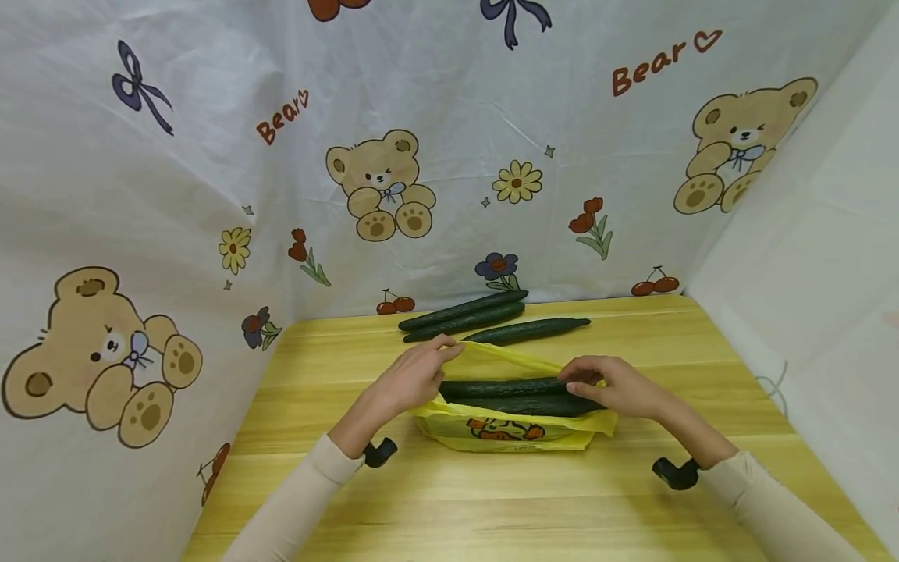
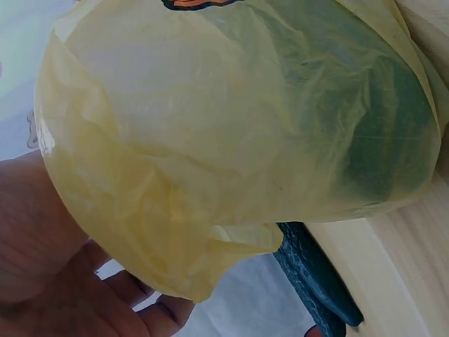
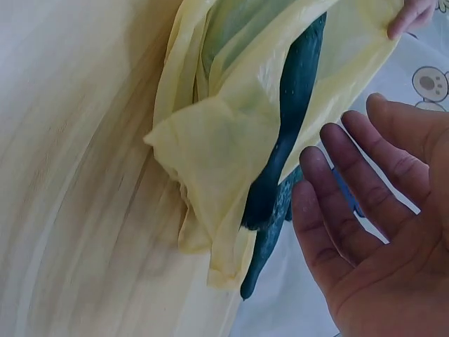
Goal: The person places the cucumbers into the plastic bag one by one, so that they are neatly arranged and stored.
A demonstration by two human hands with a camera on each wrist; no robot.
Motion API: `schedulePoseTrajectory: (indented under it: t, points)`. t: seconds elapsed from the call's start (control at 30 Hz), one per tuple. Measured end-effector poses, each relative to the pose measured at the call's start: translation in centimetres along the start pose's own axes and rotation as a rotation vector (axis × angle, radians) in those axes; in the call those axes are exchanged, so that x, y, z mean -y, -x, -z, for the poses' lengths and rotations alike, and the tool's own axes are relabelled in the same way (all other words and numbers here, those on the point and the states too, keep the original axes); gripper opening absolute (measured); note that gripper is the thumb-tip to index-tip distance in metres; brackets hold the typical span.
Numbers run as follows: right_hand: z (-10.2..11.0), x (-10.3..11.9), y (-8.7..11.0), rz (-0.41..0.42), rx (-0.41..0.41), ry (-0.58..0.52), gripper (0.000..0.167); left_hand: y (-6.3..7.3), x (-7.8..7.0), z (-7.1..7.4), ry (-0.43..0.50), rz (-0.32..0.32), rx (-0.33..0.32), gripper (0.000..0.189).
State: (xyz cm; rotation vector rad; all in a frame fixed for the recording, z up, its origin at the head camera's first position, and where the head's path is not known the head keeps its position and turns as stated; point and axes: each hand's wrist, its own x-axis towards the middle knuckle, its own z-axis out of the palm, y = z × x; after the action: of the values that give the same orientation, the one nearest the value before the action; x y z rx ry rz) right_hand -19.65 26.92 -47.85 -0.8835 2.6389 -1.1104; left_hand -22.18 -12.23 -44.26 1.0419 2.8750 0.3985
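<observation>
A yellow plastic bag (image 1: 516,439) with an orange printed figure lies on the table, its mouth facing up. Two long dark green cucumbers (image 1: 513,396) show inside it, side by side. My left hand (image 1: 410,375) pinches the bag's rim at the left and holds it raised. Seen from the left wrist, the bag (image 2: 210,126) hides part of that hand (image 2: 63,267). Over the bag's right end is my right hand (image 1: 621,384), fingers loosely bent and holding nothing. In the right wrist view its fingers (image 3: 344,217) are relaxed, beside one cucumber's end (image 3: 270,196).
Behind the bag lie three more cucumbers: a pair (image 1: 463,316) at the back edge and a single one (image 1: 530,331) to their right. The wooden table (image 1: 449,507) meets a bear-print cloth (image 1: 449,94) at the back and left. A white wall (image 1: 829,273) stands at the right.
</observation>
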Motion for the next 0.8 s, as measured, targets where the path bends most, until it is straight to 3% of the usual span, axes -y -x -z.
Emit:
schedulePoseTrajectory:
  t: [0.33,0.8]
  points:
    - [1.5,-0.8,-0.8,-0.011,-0.052,0.035,0.021,0.2,0.0,0.0,0.005,0.014,0.015,0.065]
    - [4.2,-4.3,-3.4,-0.068,-0.101,0.101,0.021,0.3,-0.6,0.2,0.015,0.078,0.063,0.08]
